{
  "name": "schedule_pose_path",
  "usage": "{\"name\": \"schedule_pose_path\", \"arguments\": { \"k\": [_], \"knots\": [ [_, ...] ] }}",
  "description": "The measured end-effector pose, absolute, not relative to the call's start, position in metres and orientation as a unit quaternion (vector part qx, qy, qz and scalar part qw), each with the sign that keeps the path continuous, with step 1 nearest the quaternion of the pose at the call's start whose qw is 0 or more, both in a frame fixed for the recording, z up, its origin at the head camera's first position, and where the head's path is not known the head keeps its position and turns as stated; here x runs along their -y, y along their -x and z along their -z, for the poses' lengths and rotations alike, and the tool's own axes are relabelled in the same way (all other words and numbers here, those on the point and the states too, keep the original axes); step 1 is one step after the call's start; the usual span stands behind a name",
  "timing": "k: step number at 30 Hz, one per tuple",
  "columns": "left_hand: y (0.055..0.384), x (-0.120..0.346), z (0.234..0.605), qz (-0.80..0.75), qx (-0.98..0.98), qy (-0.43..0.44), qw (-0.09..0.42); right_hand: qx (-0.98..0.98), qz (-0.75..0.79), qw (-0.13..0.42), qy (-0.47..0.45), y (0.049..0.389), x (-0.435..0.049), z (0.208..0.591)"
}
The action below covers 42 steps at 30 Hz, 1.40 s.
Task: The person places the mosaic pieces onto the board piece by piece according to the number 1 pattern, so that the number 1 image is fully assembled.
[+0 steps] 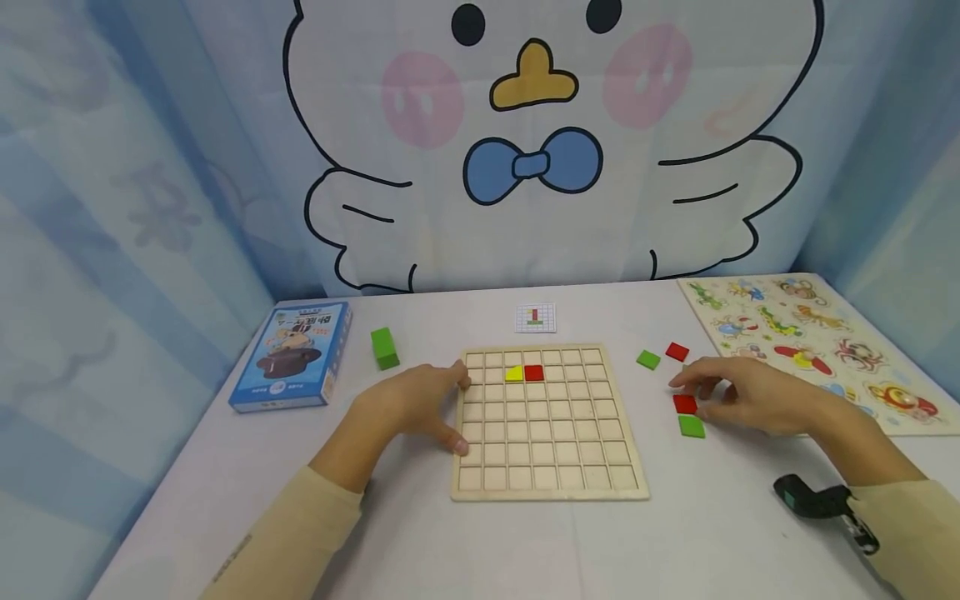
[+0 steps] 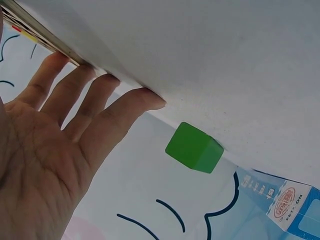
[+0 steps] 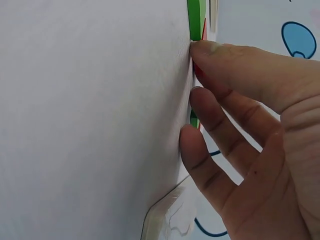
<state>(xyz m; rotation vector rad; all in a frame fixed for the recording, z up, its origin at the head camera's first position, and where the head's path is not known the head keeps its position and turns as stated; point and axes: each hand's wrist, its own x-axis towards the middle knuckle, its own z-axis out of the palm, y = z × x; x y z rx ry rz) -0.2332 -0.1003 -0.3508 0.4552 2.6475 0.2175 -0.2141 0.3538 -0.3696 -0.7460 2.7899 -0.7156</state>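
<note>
A wooden grid board (image 1: 480, 483) lies in the middle of the table. In its second row sit a yellow piece with one slanted corner (image 1: 513, 374) and a red square tile (image 1: 533, 372). My left hand (image 1: 408, 408) rests against the board's left edge, thumb and fingers spread along it; the left wrist view shows the fingers (image 2: 102, 95) extended. To the right of the board, my right hand (image 1: 750, 393) pinches another red tile (image 1: 684, 404) between thumb and finger. Just below that tile lies a green tile (image 1: 692, 427). The thumb partly hides the red tile in the right wrist view.
A small pattern card (image 1: 536, 317) lies beyond the board. Left of it are a green block (image 1: 385, 348) and a blue box (image 1: 292, 354). Another green tile (image 1: 648, 359) and red tile (image 1: 677, 352) lie before an animal picture board (image 1: 817, 333) at the right.
</note>
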Motion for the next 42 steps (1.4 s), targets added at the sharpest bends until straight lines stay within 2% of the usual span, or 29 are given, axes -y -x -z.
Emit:
{"name": "schedule_pose_path", "arguments": {
  "k": [19,42],
  "knots": [
    [0.231,0.099,0.353,-0.089,-0.958,-0.158,0.222,-0.946,0.207,0.103,0.227,0.213,-0.349,0.366],
    [0.232,0.099,0.353,-0.077,-0.961,-0.159,0.215,-0.921,0.288,0.04,0.259,0.218,-0.339,0.355]
  ]
}}
